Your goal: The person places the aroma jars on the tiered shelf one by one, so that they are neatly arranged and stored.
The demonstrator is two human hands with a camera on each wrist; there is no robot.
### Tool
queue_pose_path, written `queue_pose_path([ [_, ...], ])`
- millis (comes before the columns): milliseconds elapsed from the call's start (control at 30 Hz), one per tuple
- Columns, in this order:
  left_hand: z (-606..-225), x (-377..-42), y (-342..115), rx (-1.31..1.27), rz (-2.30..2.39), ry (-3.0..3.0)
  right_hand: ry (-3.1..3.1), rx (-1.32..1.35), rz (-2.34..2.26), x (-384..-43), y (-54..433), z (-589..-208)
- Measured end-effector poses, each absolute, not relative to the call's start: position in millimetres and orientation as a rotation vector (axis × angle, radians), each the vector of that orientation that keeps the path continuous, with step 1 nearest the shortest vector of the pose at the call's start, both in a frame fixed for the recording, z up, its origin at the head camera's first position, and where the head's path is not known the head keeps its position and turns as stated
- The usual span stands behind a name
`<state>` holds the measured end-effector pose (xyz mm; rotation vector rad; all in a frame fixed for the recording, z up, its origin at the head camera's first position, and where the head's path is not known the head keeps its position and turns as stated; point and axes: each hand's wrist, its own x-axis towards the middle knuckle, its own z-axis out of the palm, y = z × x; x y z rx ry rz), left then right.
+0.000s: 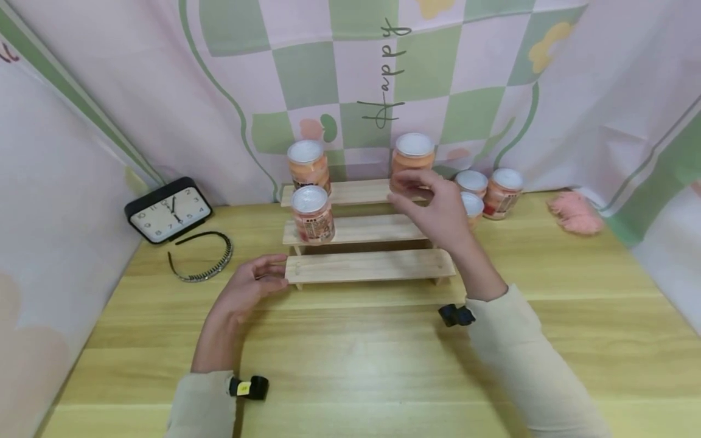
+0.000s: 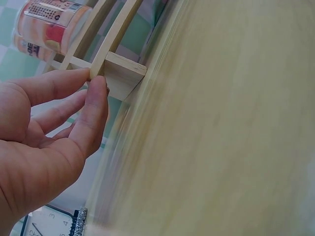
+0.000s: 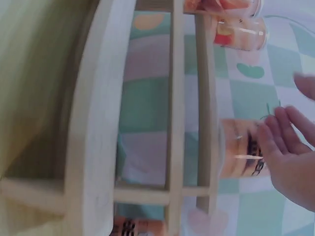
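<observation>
Sleeves (image 1: pixel 537 365), each with a black device at the cuff, occupy the foreground above a wooden table (image 1: pixel 350 359). The left hand (image 1: pixel 252 283) pinches the left end of the lowest tier of a three-tier stand (image 1: pixel 372 266). The stand rests on the table, its long axis running left to right, its tiers rising away from the viewer. A headband (image 1: pixel 210 274) lies to its left. The middle can (image 1: pixel 314 219) is upright at the left of the second tier; its label print is too small to read. The right hand (image 1: pixel 435 207), thumb and fingers parted, is at the right can (image 1: pixel 409 159) on the top tier; contact cannot be determined. The left can (image 1: pixel 308 164) shares that tier. Three side cans (image 1: pixel 501 191) stand right of the stand. All cans point lid-up, axes vertical; silvery lids hide their contents. Farther back are a clock (image 1: pixel 168 212) with legible numerals, a pink bundle (image 1: pixel 576 213), and a checked cloth (image 1: pixel 306 73) reading "Happy", lettered bottom to top.
</observation>
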<state>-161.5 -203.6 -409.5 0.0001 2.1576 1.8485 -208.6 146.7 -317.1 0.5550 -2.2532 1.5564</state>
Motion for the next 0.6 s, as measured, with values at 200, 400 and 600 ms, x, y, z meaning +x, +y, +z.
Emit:
queue_pose_path([
  [200,-409,-160,-204,0.007,1.848,2.161,-2.091,0.363,1.6,-212,164,-317],
  [400,-409,-161,-203,-0.001,1.854,2.161,-2.106,0.247,1.575,-217,181,-318],
  [600,-408,-161,-203,0.015,1.858,2.157,-2.108,0.19,1.563,-223,202,-322],
])
